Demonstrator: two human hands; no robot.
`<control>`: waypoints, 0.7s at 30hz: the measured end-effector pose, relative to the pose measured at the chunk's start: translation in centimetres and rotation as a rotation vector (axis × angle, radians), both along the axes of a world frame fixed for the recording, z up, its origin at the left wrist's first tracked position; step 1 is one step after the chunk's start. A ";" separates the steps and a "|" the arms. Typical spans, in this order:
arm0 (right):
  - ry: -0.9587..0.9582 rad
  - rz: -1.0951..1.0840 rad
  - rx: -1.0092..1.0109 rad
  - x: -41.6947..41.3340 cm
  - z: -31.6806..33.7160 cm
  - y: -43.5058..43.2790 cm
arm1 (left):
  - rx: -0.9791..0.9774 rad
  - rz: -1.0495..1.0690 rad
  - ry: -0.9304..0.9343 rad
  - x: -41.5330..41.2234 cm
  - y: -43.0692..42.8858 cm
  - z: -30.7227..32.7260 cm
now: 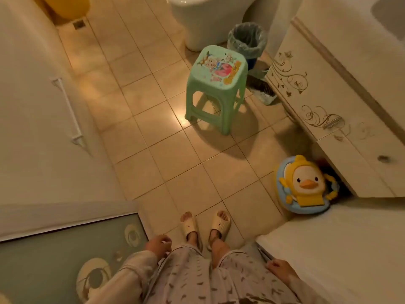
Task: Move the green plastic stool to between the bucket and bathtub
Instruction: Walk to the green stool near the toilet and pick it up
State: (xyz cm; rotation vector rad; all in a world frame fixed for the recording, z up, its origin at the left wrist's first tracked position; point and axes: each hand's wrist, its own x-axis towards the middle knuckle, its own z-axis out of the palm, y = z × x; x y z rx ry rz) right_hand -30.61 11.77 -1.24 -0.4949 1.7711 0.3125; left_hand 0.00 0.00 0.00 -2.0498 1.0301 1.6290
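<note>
the green plastic stool (215,88) stands upright on the tiled floor (153,150) at twelve o'clock from the feet, just beside the lined waste bin (247,41) (at its one o'clock). left hand (158,245) hangs at seven o'clock, grip loosely curled, empty; right hand (281,269) at five o'clock, fingers hidden, grip unclear.

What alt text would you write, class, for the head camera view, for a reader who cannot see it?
A green plastic stool with a cartoon seat stands untouched on the tiled bathroom floor, beside a lined waste bin and a toilet. The person stands back in slippers, left hand and right hand empty at their sides. A duck-shaped toy leans by the cabinet.
</note>
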 end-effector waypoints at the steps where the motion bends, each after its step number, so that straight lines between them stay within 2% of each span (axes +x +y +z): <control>1: -0.005 -0.020 -0.004 -0.3 -0.2 0.1 | -0.028 0.014 0.022 -0.3 -0.2 -0.3; 5: -0.006 0.009 0.073 -1.4 0.0 -0.5 | -0.051 0.020 0.027 -1.6 -1.4 0.2; 9: 0.009 0.054 0.051 -1.8 0.1 -2.7 | -0.036 0.067 0.020 -2.0 -0.8 -0.2; 15: -0.028 -0.067 -0.146 -3.1 0.3 -8.8 | -0.031 0.089 -0.046 -1.5 0.0 -1.2; 21: -0.064 -0.128 -0.266 -3.8 0.9 -15.9 | 0.054 0.052 -0.052 -0.8 -1.7 -1.9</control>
